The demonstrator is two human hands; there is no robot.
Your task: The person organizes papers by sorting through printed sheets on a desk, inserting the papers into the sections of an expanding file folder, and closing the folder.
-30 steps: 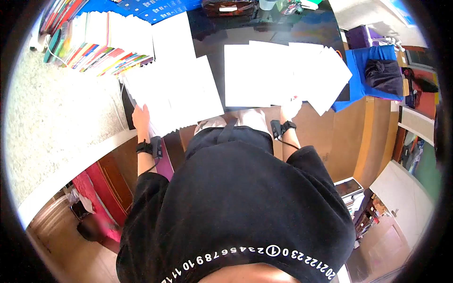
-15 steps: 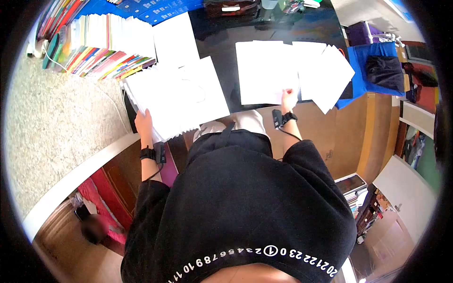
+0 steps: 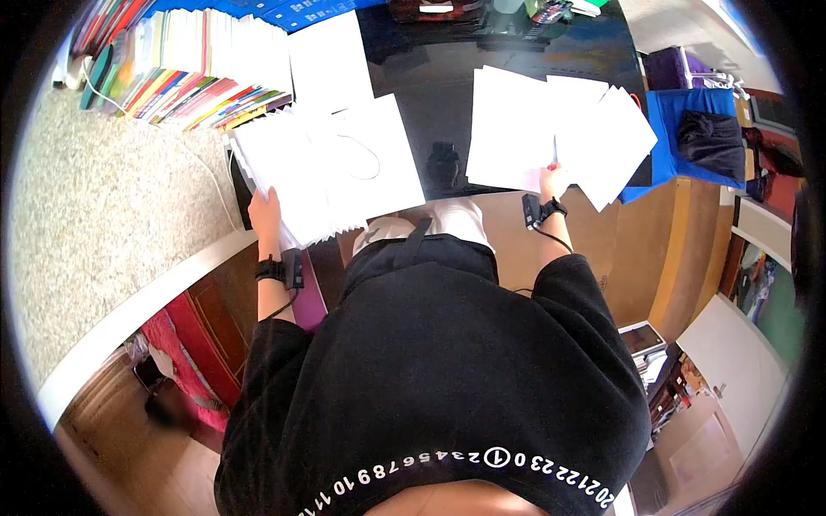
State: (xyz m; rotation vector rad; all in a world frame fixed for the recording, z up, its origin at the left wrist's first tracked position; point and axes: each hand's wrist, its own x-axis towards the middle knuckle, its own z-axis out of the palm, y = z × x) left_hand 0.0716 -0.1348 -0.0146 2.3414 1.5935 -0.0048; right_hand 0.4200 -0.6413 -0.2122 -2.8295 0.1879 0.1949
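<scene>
The right hand (image 3: 553, 179), right of centre in the frame, has its thumb and fingers apparently pinched together on the lower right corner of a plain white rectangular paper sheet (image 3: 509, 129); whether one leaf or several lie in that grip, the glare does not tell. From the grip this sheet extends up and to the left, its long axis running roughly top to bottom in the frame with a slight lean, and the right hand is by far the nearer of the two. Just beyond the grip, toward the right of the frame, lies a fanned group of loose white sheets (image 3: 615, 142), set at several angles and overlapping one another. The left hand (image 3: 265, 209) — well apart, left of centre — touches the lower left edge of a thick, uneven stack of white paper (image 3: 301, 176), its thumb along the margin; I cannot tell whether the fingers close on the leaves or merely rest there. Between the two lots of paper shows a strip of the glossy black tabletop (image 3: 430, 86). Above the stack lies another flat white sheet (image 3: 334, 60), and a row of thin books with multicoloured spines (image 3: 202, 99) fills the upper left — just beside the paper.
</scene>
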